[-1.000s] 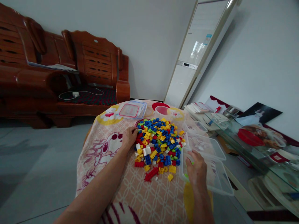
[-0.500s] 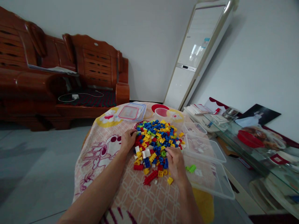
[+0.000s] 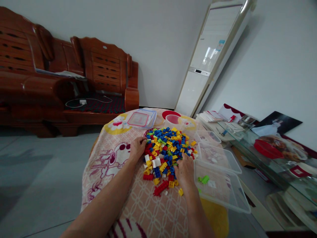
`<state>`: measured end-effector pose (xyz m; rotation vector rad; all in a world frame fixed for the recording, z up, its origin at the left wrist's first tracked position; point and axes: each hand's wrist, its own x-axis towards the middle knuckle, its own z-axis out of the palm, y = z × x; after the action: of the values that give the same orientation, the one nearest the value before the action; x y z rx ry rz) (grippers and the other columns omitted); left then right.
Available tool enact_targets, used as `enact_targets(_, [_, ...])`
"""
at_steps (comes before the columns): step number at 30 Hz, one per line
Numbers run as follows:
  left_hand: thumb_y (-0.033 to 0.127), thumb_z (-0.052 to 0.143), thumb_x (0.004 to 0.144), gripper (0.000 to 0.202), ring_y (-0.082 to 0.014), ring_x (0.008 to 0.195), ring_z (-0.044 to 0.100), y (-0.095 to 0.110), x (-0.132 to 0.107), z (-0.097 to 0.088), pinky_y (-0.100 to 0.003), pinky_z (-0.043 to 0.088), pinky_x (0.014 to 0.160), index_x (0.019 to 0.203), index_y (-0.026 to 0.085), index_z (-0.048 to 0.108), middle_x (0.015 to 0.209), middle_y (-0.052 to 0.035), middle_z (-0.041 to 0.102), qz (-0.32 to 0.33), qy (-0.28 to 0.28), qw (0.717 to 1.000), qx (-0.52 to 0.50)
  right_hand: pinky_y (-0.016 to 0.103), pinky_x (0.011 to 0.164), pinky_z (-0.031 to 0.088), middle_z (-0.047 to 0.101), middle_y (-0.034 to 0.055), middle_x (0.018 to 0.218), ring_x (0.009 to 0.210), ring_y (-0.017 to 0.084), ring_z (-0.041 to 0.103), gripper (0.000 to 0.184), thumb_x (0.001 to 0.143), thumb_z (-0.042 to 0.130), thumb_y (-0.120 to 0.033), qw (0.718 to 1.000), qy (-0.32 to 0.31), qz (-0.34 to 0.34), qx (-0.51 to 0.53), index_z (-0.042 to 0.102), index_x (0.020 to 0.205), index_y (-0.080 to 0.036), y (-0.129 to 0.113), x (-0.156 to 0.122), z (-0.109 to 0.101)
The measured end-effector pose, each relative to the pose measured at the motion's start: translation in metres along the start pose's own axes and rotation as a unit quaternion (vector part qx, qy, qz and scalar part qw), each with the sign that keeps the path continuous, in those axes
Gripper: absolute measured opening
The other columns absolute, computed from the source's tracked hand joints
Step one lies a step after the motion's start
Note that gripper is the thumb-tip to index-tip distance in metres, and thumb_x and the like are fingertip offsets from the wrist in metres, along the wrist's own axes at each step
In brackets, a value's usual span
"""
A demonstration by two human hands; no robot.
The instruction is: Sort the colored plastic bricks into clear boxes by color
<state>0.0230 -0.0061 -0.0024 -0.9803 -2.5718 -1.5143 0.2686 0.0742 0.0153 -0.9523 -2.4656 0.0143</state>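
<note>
My left hand (image 3: 137,148) and right hand (image 3: 185,169) curl their fingers; I can't tell what's held. Hard raking could scatter bricks (image 3: 163,150)

The right grip (image 3: 185,169) hides part of the brick pile (image 3: 165,148).

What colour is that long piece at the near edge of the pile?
The long piece is red; the head view shows it best.

We see blue, yellow, red, green and white bricks (image 3: 168,145), and a pink tablecloth (image 3: 158,211) patterned with pale petal lattice.
</note>
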Motion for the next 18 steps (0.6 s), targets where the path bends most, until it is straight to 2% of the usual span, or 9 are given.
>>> enact_targets(3, [0.028, 0.047, 0.082, 0.032, -0.0207, 0.094, 0.065, -0.001, 0.0, 0.0, -0.03, 0.047, 0.087, 0.097, 0.018, 0.073, 0.103, -0.0067, 0.072, 0.002, 0.002, 1.0, 0.0, 0.054, 0.103, 0.031, 0.058, 0.0186, 0.121, 0.116, 0.037, 0.048, 0.007, 0.068, 0.066, -0.014, 1.0, -0.003, 0.006, -0.008, 0.072, 0.071, -0.017, -0.005, -0.001, 0.002])
enact_targets(7, [0.028, 0.047, 0.082, 0.032, -0.021, 0.094, 0.065, -0.002, 0.0, 0.001, -0.03, 0.047, 0.085, 0.097, 0.018, 0.073, 0.101, -0.007, 0.072, 0.001, 0.0, 1.0, 0.001, 0.05, 0.103, 0.035, 0.051, 0.0201, 0.132, 0.122, 0.035, 0.045, 0.008, 0.074, 0.061, -0.015, 0.999, 0.023, 0.022, 0.036, 0.069, 0.075, -0.015, -0.003, -0.005, -0.012])
enact_targets(10, [0.028, 0.047, 0.082, 0.032, -0.0204, 0.091, 0.065, -0.003, 0.001, 0.001, -0.03, 0.047, 0.085, 0.098, 0.017, 0.073, 0.099, -0.007, 0.072, 0.002, 0.0, 1.0, -0.004, 0.046, 0.102, 0.038, 0.051, 0.0179, 0.132, 0.123, 0.03, 0.046, 0.012, 0.078, 0.056, -0.017, 0.994, 0.074, 0.037, 0.074, 0.067, 0.081, -0.016, 0.012, -0.012, -0.029])
enact_targets(13, [0.028, 0.047, 0.082, 0.032, -0.0207, 0.093, 0.064, -0.002, 0.001, 0.001, -0.03, 0.047, 0.087, 0.098, 0.018, 0.072, 0.1, -0.0065, 0.072, -0.004, -0.004, 1.0, 0.004, 0.048, 0.101, 0.039, 0.054, 0.0179, 0.127, 0.12, 0.031, 0.048, 0.014, 0.078, 0.054, -0.02, 0.988, 0.116, 0.069, 0.072, 0.067, 0.083, -0.016, 0.038, -0.023, -0.04])
enact_targets(16, [0.027, 0.047, 0.082, 0.032, -0.0211, 0.094, 0.064, 0.0, 0.0, 0.001, -0.031, 0.047, 0.088, 0.099, 0.019, 0.073, 0.101, -0.0062, 0.072, -0.008, -0.008, 1.0, 0.011, 0.05, 0.098, 0.039, 0.058, 0.0182, 0.121, 0.117, 0.032, 0.05, 0.018, 0.078, 0.052, -0.021, 0.986, 0.134, 0.088, 0.045, 0.068, 0.085, -0.016, 0.058, -0.032, -0.043])
enact_targets(18, [0.028, 0.046, 0.082, 0.032, -0.0213, 0.094, 0.064, 0.001, 0.0, 0.0, -0.031, 0.046, 0.089, 0.099, 0.019, 0.073, 0.103, -0.0064, 0.072, -0.004, -0.007, 1.0, 0.009, 0.049, 0.096, 0.041, 0.062, 0.0175, 0.113, 0.11, 0.03, 0.054, 0.023, 0.079, 0.05, -0.022, 0.987, 0.133, 0.083, 0.04, 0.068, 0.092, -0.016, 0.063, -0.033, -0.042])
